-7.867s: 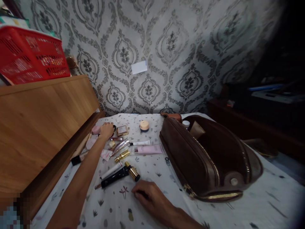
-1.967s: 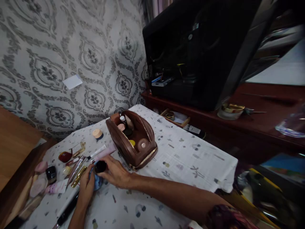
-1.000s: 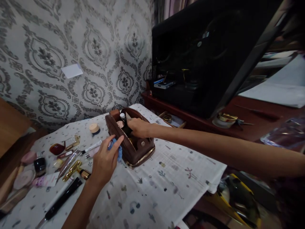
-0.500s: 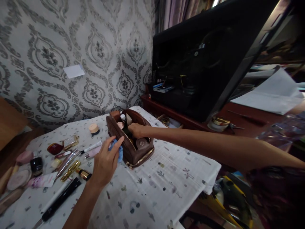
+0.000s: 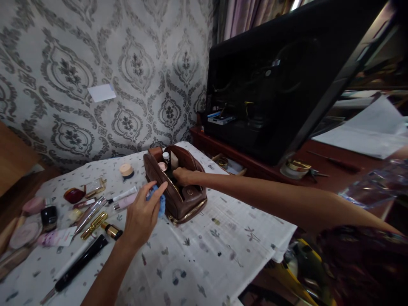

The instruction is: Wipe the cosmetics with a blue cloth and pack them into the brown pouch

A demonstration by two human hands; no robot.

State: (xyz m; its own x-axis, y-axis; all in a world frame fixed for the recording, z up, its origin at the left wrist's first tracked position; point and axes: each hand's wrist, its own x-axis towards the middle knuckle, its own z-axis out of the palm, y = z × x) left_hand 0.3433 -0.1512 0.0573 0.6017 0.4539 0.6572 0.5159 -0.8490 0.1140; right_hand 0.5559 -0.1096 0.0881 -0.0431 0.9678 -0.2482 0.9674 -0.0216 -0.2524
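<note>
Brown bag (image 5: 175, 199) around right hand (image 5: 183, 176); beside left hand (image 5: 140, 214)

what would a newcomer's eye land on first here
Probably the open brown bag near the middle, with the right hand inside it and the left hand at its left side. Next might come the big black screen at upper right, then the makeup scattered over the left part of the white cloth.

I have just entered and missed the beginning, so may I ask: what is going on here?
A person's right hand is inside an open brown bag; what it touches is hidden. The left hand is at the bag's side, by a blue item. Cosmetics lie scattered on a white patterned tablecloth.
</note>
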